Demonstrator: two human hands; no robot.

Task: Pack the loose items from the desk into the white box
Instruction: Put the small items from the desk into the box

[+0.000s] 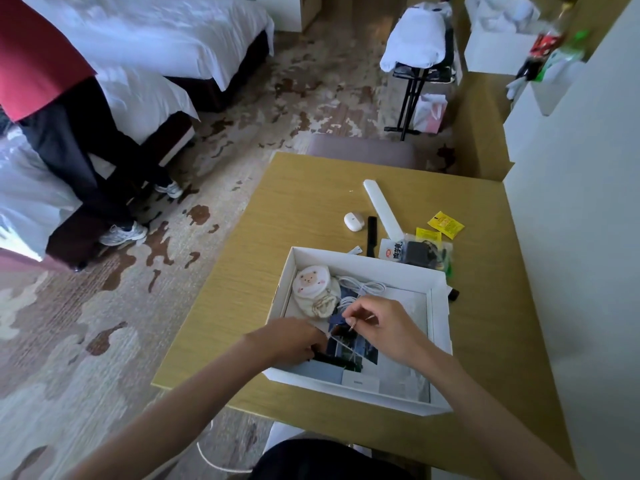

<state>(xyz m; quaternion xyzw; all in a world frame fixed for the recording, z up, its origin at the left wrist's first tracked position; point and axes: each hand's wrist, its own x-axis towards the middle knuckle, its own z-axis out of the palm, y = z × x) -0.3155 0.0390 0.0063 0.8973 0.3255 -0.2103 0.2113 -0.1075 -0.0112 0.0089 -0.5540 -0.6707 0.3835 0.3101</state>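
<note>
The white box [439, 327] lies open on the wooden desk [304, 209]. Inside it are a cream bear-print pouch [313, 287], a coiled white cable [363, 286] and a stack of photo cards [353, 351]. My left hand [292, 341] reaches over the box's left wall, its fingers closed on something dark beside the cards. My right hand [382, 323] hovers over the box's middle, pinching a small dark item with a metal ring [350, 324]. Loose on the desk behind the box are a white oval case [353, 221], a black comb [371, 235], a long white stick [381, 207], yellow sachets [445, 224] and a clear bag with a black charger [420, 252].
A white wall [571, 237] runs along the desk's right side. A chair back [363, 152] stands at the desk's far edge. A seated person's legs [86, 168] and beds are at the left across the patterned carpet. A white cord [214, 459] lies on the floor by my knee.
</note>
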